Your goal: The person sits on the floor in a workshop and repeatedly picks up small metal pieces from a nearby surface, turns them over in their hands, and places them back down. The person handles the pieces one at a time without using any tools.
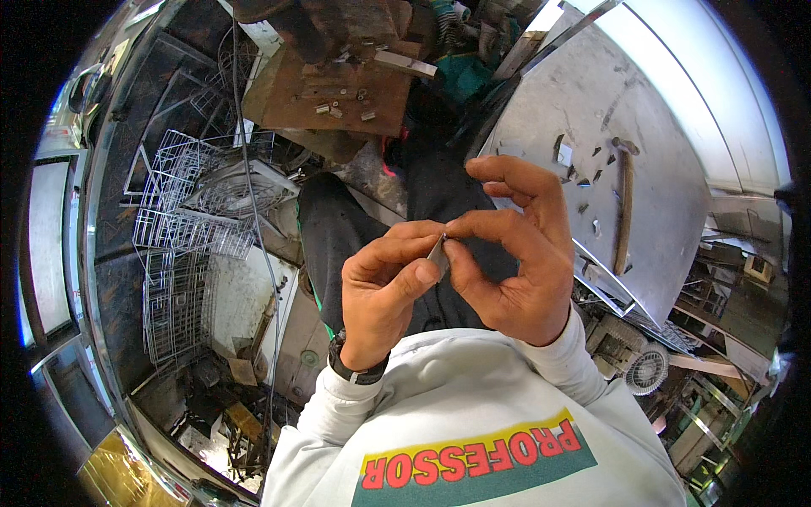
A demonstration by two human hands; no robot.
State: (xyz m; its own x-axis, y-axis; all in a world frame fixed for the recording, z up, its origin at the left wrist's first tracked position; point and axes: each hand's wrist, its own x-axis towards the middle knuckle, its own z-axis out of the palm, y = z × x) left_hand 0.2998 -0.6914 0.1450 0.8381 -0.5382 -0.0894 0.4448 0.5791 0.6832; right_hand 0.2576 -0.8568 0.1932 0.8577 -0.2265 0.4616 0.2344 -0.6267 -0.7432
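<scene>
My left hand (378, 291) pinches a small flat grey metal piece (438, 257) between thumb and fingers, above my lap. My right hand (532, 258) meets it at the upper end, thumb and index finger closed around that tip while the other fingers curl upward. A tiny dark spot shows where the right fingertips touch the piece; whether it is a separate part I cannot make out. To the right, a hammer (624, 207) with a wooden handle lies on a sheet-metal surface (667, 245), among small dark scraps (583, 182).
Ahead stands a brown wooden board (296, 106) with several short metal cylinders (334, 111) and a flat bar (405, 63). Wire racks (173, 291) pile up at left, and a cable (253, 198) hangs in front of them. A finned round metal part (647, 368) sits at lower right.
</scene>
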